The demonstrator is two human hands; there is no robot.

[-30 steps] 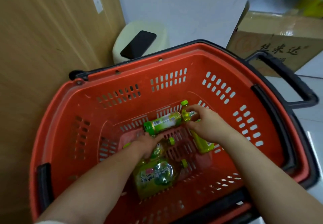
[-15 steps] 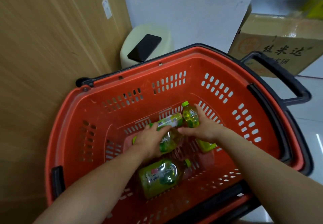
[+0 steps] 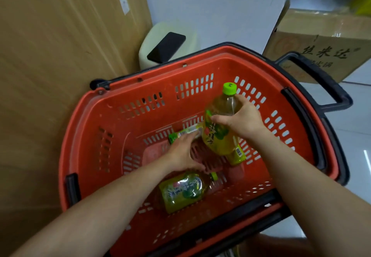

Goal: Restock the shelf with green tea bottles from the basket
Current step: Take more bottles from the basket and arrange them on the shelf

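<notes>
A red shopping basket (image 3: 84,136) with black trim stands on the floor below me. My right hand (image 3: 244,119) grips a green tea bottle (image 3: 215,136) by its shoulder and holds it tilted above the basket floor, its green cap toward the far wall. My left hand (image 3: 183,154) reaches into the basket with spread fingers, its fingertips touching a lying bottle (image 3: 180,134). Another bottle (image 3: 183,192) lies near the front wall. The end of a further bottle (image 3: 237,156) shows under the raised one.
A wooden panel (image 3: 50,76) stands close on the left. Behind the basket is a beige bin (image 3: 190,36) with a black phone (image 3: 166,46) on top. A cardboard box (image 3: 325,52) sits at the back right. The basket's black handle (image 3: 321,80) juts out to the right.
My right hand has lifted its bottle up off the basket floor. My left hand has loosened from the lying bottle and now only touches it. The view has shifted slightly.
</notes>
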